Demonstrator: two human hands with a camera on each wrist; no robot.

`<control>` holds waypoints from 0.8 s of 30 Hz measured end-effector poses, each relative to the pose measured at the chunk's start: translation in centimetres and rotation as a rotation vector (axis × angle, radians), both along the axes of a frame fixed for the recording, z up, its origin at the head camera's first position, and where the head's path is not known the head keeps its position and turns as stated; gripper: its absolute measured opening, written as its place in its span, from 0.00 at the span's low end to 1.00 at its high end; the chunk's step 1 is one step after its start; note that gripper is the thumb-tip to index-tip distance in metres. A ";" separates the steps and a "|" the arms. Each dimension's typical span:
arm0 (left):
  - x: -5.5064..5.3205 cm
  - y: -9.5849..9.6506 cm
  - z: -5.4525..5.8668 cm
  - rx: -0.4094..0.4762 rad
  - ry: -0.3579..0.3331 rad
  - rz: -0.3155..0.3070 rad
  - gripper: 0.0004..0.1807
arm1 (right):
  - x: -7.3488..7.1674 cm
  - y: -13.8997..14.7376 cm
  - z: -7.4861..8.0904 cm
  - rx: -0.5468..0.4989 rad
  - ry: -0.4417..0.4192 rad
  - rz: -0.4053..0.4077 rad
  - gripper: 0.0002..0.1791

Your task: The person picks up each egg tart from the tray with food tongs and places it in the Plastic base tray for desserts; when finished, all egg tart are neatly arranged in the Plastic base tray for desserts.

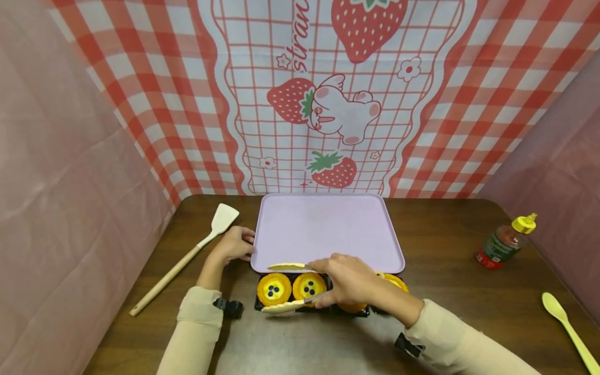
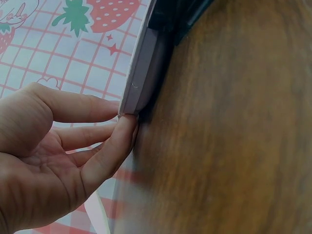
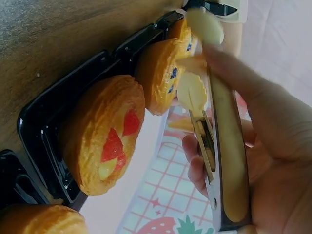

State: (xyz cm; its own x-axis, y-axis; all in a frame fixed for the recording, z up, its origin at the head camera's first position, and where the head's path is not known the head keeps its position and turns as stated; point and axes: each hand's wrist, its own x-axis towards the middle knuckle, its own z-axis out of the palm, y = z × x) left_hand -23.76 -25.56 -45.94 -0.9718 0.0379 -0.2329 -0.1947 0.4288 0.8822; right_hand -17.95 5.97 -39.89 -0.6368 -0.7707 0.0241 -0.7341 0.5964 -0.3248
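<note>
My left hand (image 1: 236,244) pinches the left edge of a lilac tray (image 1: 323,224), with thumb and fingers on either side of its rim (image 2: 132,92) in the left wrist view. My right hand (image 1: 349,281) grips tongs (image 3: 229,156) with cream tips. Their arms are spread over two blueberry-topped tarts (image 1: 274,289), one tip on the far side and one on the near side. A tart with red fruit pieces (image 3: 102,136) sits beside them in a black plastic holder (image 3: 63,92). The right hand partly covers the tarts further right in the head view.
A white spatula (image 1: 187,255) with a wooden handle lies left of the tray. A sauce bottle (image 1: 503,245) with a yellow cap stands at the right, near a pale yellow spoon (image 1: 567,323). Checked strawberry cloth (image 1: 328,104) hangs behind the table.
</note>
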 end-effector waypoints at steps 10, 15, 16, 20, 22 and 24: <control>-0.1 0.0 -0.2 -0.014 0.006 -0.001 0.27 | 0.4 0.6 0.5 -0.057 -0.040 -0.049 0.51; -0.2 0.0 -0.3 -0.009 0.008 -0.004 0.27 | 0.5 1.2 0.7 -0.094 -0.042 -0.068 0.51; -0.2 0.0 -0.3 -0.006 0.009 -0.005 0.27 | 0.5 1.4 0.7 -0.105 -0.040 -0.074 0.51; -0.1 0.0 -0.2 -0.001 0.011 -0.006 0.27 | 0.2 2.3 0.7 -0.172 -0.021 -0.110 0.53; -0.1 0.0 -0.2 -0.004 0.010 -0.009 0.27 | -0.1 2.9 0.7 -0.205 -0.002 -0.143 0.53; -0.1 0.0 -0.2 -0.006 0.008 -0.010 0.27 | -0.4 3.7 0.6 -0.234 0.018 -0.181 0.53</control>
State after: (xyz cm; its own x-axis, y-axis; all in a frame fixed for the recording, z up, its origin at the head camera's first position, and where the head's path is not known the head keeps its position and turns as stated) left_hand -23.83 -25.59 -46.13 -0.9731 0.0462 -0.2256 -0.1836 0.4359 0.8811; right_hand -18.36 9.65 -39.31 -0.7614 -0.6165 0.2003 -0.6292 0.6287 -0.4570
